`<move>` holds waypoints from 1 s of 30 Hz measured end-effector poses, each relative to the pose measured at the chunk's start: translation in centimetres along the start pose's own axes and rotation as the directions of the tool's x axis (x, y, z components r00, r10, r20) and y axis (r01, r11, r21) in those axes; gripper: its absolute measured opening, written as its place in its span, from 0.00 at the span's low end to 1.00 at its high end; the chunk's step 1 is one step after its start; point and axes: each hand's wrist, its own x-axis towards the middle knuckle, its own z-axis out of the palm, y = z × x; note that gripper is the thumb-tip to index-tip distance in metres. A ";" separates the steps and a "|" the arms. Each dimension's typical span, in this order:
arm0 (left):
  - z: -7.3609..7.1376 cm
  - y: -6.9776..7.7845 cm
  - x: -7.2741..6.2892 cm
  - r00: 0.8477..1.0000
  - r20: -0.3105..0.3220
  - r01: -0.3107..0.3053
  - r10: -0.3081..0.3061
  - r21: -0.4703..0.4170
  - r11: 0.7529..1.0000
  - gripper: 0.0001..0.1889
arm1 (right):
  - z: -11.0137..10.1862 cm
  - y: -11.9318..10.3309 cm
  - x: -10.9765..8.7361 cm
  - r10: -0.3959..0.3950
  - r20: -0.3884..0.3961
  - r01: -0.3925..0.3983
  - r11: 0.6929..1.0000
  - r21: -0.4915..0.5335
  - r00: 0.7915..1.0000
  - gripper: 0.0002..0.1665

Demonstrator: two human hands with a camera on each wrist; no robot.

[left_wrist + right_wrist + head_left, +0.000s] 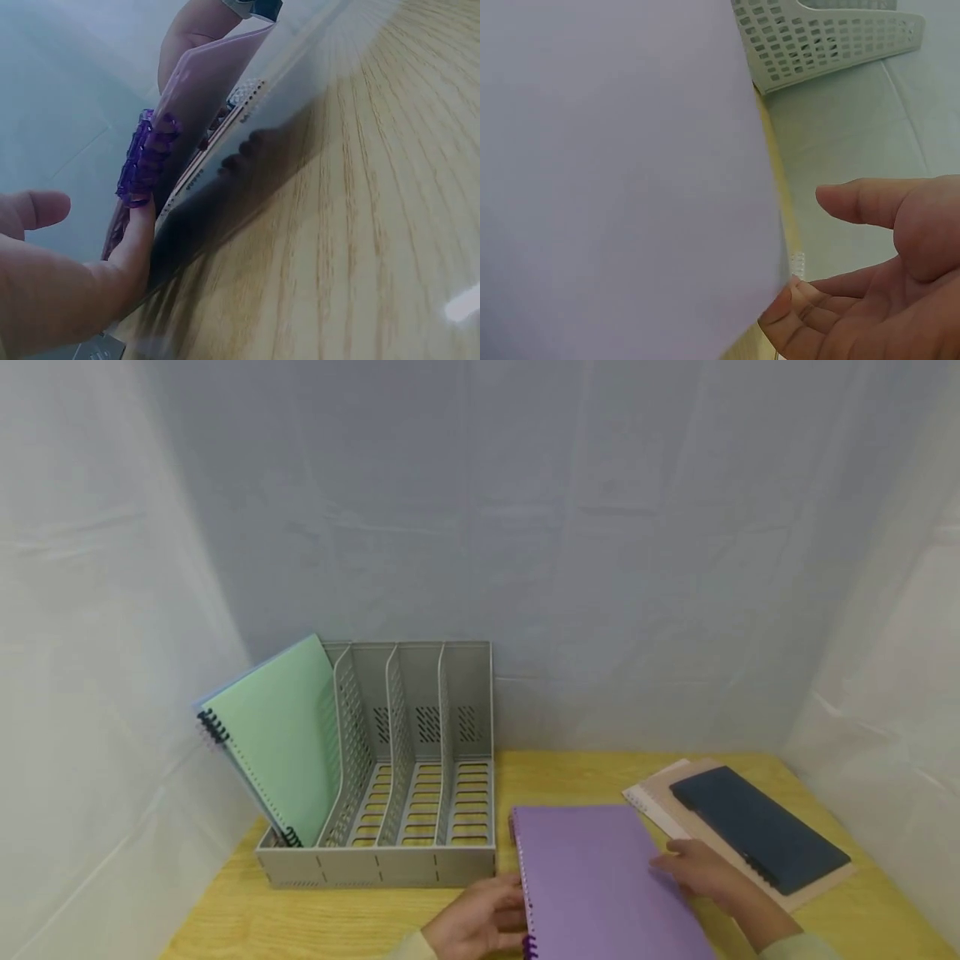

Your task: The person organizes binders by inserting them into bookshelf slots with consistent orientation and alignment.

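Note:
A purple spiral-bound notebook (600, 877) is tilted in the front middle, raised off the wooden table in the left wrist view. Along its left edge runs a purple coil (142, 161). My left hand (480, 918) supports that edge, its fingers reaching under the coil while the thumb stands apart. At the opposite edge is my right hand (701, 872); its fingertips touch the notebook from below, and the right thumb (855, 201) is lifted away from the cover. The hidden part of each hand's fingers lies behind the notebook.
A grey file organizer (375, 867) with several slots stands at the left. In its leftmost slot leans a green spiral notebook (285, 735). Right of the purple one, a dark blue notebook (761, 822) lies on a beige notebook (806, 883). White sheeting (637, 568) encloses the table.

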 end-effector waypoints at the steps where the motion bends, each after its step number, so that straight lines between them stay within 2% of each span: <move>1: 0.0 -0.1 0.1 1.000 0.010 -0.001 0.001 -0.004 1.000 0.26 | 0.0 0.0 0.0 -0.003 0.002 0.003 1.000 -0.004 1.000 0.43; 5: -0.1 -0.5 0.3 1.000 -0.028 -0.008 0.008 -0.020 1.000 0.31 | 0.2 0.1 -0.1 -0.008 0.005 0.008 1.000 -0.004 1.000 0.40; 10: 0.0 -0.6 0.4 0.998 -0.060 -0.016 0.015 -0.007 1.000 0.37 | 0.4 0.0 -0.3 0.003 0.026 -0.005 0.997 0.078 1.000 0.37; 20: 0.3 -0.4 0.0 0.997 -0.082 -0.005 0.008 0.034 0.999 0.34 | 0.1 0.2 -0.7 0.044 0.056 -0.056 0.974 0.219 0.997 0.35; 24: 0.5 -0.2 -0.1 0.997 -0.074 -0.009 0.013 0.051 0.999 0.30 | -0.4 0.6 -0.9 -0.016 0.114 -0.016 0.960 0.278 0.993 0.37; 30: 0.4 0.0 -0.3 0.998 -0.056 -0.018 0.022 0.080 0.997 0.29 | -1.1 1.2 -0.9 -0.126 0.211 0.040 0.927 0.372 0.969 0.40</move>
